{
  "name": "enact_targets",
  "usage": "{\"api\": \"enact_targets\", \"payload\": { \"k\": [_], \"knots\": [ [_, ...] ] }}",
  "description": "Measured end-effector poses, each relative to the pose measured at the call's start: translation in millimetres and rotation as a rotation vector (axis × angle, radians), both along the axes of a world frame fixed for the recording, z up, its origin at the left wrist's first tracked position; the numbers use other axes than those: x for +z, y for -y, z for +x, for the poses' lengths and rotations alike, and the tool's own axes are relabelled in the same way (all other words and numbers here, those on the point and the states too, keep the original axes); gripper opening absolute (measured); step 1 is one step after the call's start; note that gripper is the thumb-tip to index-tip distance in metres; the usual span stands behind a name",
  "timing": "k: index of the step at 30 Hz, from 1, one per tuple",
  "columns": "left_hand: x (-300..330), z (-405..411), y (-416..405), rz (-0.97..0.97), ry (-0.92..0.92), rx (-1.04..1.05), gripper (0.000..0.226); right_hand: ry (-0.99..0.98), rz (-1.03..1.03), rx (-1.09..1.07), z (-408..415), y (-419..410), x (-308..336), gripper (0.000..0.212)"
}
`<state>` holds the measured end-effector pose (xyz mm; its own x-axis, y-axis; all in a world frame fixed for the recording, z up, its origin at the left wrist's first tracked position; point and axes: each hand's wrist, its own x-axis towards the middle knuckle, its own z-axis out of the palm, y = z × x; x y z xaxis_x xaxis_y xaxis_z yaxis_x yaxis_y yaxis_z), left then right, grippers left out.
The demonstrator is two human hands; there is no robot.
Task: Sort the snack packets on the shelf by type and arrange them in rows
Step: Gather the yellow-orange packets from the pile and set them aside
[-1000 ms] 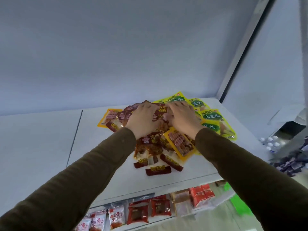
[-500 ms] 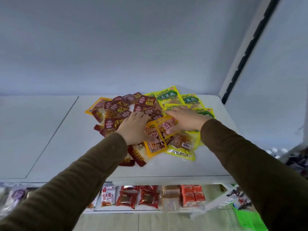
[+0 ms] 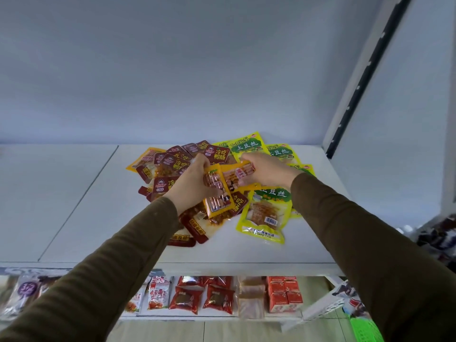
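At the centre of the frame, on the white shelf (image 3: 246, 248), lies a loose heap of snack packets, and both hands work over it. The left hand (image 3: 191, 183) grips an orange packet (image 3: 219, 196) at its upper end, fingers curled over the edge, so the packet hangs tilted toward the lower middle of the heap. The right hand (image 3: 265, 170) pinches a second orange packet (image 3: 238, 175), held roughly crosswise just beside the first; the two seem to touch or overlap where the hands meet, though the blur there makes it hard to be sure. Dark red packets (image 3: 172, 166) crowd the left and upper middle of the heap, with a few more spilling toward the shelf's front edge under the left wrist. Yellow-green packets (image 3: 265, 213) sit on the right side, one lying flat near the front and others fanned toward the back wall. Both forearms wear olive-brown sleeves (image 3: 345, 230) reaching in from the lower corners. Along the bottom of the frame, a lower shelf (image 3: 214, 314) holds rows of red pouches (image 3: 217, 298) and small orange cartons (image 3: 285, 296).
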<state>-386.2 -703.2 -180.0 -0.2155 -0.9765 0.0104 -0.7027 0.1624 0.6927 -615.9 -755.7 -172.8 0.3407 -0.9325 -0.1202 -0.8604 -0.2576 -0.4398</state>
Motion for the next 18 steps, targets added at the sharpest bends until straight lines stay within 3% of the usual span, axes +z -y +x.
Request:
{"api": "enact_targets", "payload": {
  "k": [7, 10, 14, 18],
  "knots": [
    [9.3, 18.4, 14.1, 0.079, -0.431, 0.165, 0.046, 0.384, 0.0, -0.189, -1.9, 11.2, 14.8, 0.075],
    [13.4, 19.3, 20.5, 0.101, -0.558, 0.238, 0.052, 0.628, 0.099, -0.286, 2.8, 15.6, 22.8, 0.077],
    [15.0, 15.9, 25.8, 0.155, -0.722, 0.362, 0.062, 1.001, 0.286, -0.388, 19.8, 11.1, 28.1, 0.059],
    [17.7, -2.2, 27.4, 0.316, -1.06, 0.289, 0.022, 1.174, 0.399, -0.401, 40.5, -1.1, 20.6, 0.028]
  ]
}}
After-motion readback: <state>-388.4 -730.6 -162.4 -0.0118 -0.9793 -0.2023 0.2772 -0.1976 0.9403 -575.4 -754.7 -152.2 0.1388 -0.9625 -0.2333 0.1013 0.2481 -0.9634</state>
